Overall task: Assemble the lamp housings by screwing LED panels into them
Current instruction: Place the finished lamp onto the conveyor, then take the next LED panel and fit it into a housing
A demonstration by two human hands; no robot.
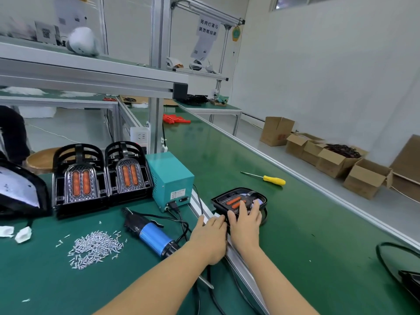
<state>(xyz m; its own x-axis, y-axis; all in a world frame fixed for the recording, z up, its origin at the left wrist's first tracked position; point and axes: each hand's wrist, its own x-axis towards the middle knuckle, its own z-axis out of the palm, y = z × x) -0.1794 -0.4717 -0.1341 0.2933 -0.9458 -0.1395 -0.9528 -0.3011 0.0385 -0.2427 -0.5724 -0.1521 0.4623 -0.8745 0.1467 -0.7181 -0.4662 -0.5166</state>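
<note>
A black lamp housing point(236, 197) with orange LED strips lies flat on the green conveyor belt point(295, 235). My right hand point(246, 220) rests on its near edge with straight fingers spread over it. My left hand point(210, 233) lies beside it at the housing's near left corner, fingers extended along the aluminium rail point(241, 262). Two stacks of housings with LED panels point(79, 178) point(128, 171) stand upright at the left. A pile of screws point(95, 248) lies on the bench. The blue electric screwdriver point(150, 234) lies near my left forearm.
A teal power supply box point(169, 176) sits beside the stacks, cables trailing to the screwdriver. A yellow-handled screwdriver point(268, 178) lies further up the belt. A black cable and part point(404, 269) sit at the right edge. Cardboard boxes point(341, 160) line the floor.
</note>
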